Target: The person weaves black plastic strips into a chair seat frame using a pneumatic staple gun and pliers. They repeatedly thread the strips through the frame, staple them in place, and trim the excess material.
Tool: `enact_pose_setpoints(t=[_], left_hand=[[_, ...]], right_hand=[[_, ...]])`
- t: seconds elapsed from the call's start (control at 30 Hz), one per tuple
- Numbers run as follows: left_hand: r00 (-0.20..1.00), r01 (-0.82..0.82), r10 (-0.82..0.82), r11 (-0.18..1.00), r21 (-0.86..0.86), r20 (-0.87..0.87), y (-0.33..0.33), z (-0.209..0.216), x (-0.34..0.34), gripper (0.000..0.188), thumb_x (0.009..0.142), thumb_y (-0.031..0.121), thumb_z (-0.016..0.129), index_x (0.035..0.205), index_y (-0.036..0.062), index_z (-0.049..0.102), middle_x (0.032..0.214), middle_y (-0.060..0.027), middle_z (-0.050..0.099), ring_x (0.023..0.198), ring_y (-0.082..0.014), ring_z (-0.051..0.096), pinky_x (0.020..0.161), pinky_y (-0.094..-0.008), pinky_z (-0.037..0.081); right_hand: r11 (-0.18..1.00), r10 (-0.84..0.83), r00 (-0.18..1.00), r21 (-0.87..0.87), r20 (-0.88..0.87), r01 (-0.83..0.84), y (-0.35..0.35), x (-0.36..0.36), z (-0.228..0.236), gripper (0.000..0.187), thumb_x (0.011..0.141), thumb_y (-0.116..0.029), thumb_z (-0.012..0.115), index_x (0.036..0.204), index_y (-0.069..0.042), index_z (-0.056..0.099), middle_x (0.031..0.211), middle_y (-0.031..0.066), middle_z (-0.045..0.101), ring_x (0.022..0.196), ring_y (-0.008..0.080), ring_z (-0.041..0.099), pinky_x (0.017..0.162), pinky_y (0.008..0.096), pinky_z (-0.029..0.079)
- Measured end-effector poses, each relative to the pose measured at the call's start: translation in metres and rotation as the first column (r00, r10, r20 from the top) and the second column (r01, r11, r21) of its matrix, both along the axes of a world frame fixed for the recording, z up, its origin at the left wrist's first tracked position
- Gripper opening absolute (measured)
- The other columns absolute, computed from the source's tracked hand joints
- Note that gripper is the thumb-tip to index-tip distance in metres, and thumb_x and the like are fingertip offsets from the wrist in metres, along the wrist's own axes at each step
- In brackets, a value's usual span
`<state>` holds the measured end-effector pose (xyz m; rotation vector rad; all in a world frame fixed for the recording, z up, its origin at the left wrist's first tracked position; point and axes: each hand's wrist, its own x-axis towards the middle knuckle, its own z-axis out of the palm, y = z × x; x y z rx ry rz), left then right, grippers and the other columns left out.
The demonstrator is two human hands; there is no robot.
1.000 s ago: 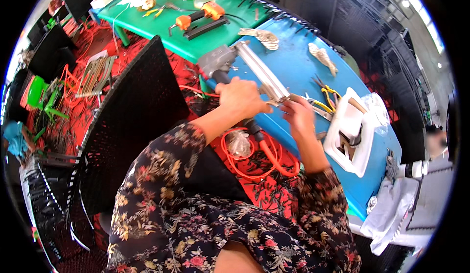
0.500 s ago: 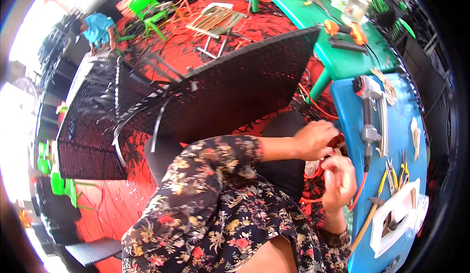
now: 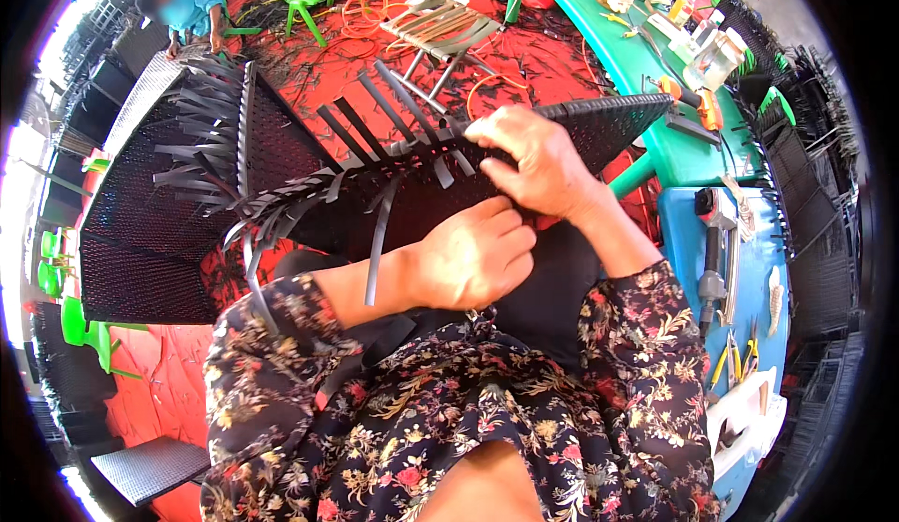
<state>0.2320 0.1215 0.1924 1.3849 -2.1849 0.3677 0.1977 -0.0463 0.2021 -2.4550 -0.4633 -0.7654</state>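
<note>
A black woven panel (image 3: 599,133) with loose flat strips (image 3: 379,241) along its upper edge stands across my lap. My right hand (image 3: 543,161) grips that edge, its fingers bent over the rim and the thumb on the near side. Just below and to the left, my left hand (image 3: 478,255) is closed, knuckles up, close to the panel's near face. What its fingers pinch is hidden. Several strips stick up or hang down left of my right hand. A second woven part (image 3: 140,232) with a fringe of strips adjoins on the left.
On my right, a blue table (image 3: 682,241) holds an air tool (image 3: 714,250), pliers (image 3: 735,358) and a white plastic container (image 3: 763,391). Beyond it stands a green table (image 3: 646,101) with an orange tool (image 3: 698,101). A folding stool (image 3: 440,26) and a crouching person (image 3: 192,7) are farther off.
Both hands have moved from beside the blue table, leftward to the panel's edge. My right hand now grips the rim, with my left hand closed below it. The view has shifted.
</note>
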Motion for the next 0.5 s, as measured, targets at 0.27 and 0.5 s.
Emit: enact_pose_setpoints(t=[0.27,0.5], left_hand=[[0.947,-0.305,0.251,0.899,-0.315,-0.200,0.004,0.007,0.041,0.016,0.069,0.003,0.063,0.084,0.0006,0.057,0.087,-0.0133,0.057,0.081,-0.0324,0.058,0.072,-0.0443,0.049],[0.598,-0.660,0.785,0.596,0.457,-0.161,-0.012,0.017,0.085,0.022,0.080,0.020,0.059,0.082,-0.0020,0.061,0.078,-0.0232,0.062,0.080,-0.0374,0.062,0.072,-0.0454,0.049]], right_hand=[[0.985,0.054,0.985,0.154,0.164,-0.080,0.015,0.010,-0.045,0.025,0.067,-0.002,0.068,0.090,-0.007,0.062,0.081,0.0087,0.059,0.074,0.0272,0.061,0.063,0.0355,0.051],[0.996,-0.046,0.974,0.083,0.223,0.028,0.020,0.002,-0.046,0.030,0.061,0.004,0.068,0.090,-0.005,0.065,0.080,0.0091,0.058,0.071,0.0258,0.060,0.061,0.0341,0.051]])
